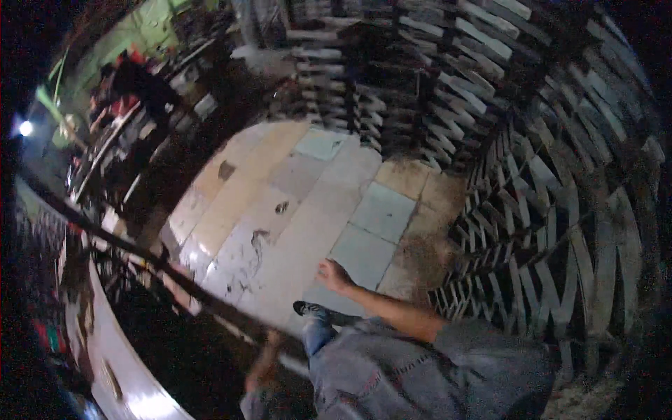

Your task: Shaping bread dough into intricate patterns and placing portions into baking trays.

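My right hand [333, 276] is held out over the pale tiled floor [315, 196], fingers loosely bent and apart with nothing visible in them. My left hand [267, 348] is low and blurred beside a long dark bar [140, 252] that slants across the left; I cannot tell whether it holds anything. My shoed foot [305, 308] shows on the tiles below my right hand, next to my grey shirt and jeans.
Dark racks of stacked, slatted pale pieces [448, 105] line the back and right [581, 252]. A person [140, 80] in dark clothing is at a cluttered bench at the upper left. A white curved surface [119, 350] lies at the lower left.
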The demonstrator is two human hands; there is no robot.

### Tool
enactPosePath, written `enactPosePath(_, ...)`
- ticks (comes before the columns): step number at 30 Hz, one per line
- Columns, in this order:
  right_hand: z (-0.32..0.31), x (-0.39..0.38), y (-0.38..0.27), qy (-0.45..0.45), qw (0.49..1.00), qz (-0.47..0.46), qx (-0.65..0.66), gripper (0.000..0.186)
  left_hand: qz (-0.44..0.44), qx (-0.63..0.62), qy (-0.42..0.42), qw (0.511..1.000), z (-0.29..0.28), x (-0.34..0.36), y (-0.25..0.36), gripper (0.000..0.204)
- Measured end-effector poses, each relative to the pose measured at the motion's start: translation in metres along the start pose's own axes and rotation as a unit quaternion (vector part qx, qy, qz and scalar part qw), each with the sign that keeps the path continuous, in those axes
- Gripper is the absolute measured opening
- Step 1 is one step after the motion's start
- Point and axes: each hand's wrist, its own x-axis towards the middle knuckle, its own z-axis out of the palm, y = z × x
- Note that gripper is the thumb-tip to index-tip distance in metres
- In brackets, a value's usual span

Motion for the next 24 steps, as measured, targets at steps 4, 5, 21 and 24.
enactPosePath(4,-0.055,0.056,0.122,0.091,0.986,0.128,-0.053,0.02,0.026,-0.027,-0.021,0.999,0.029,0.133,-0.116,0.032)
enactPosePath(5,-0.058,0.081,0.099,0.088,0.988,0.125,-0.032,0.019,0.016,-0.021,-0.008,1.0,0.023,0.148,-0.144,0.031)
enactPosePath(21,-0.258,0.261,0.466,0.164,0.975,0.148,-0.034,0.041,-0.11,-0.208,0.051,0.971,0.22,0.554,-0.472,0.026)
enactPosePath(24,-0.229,0.211,0.513,0.161,0.98,0.084,0.078,0.039,-0.11,-0.136,0.084,0.981,0.143,0.586,-0.567,0.026)
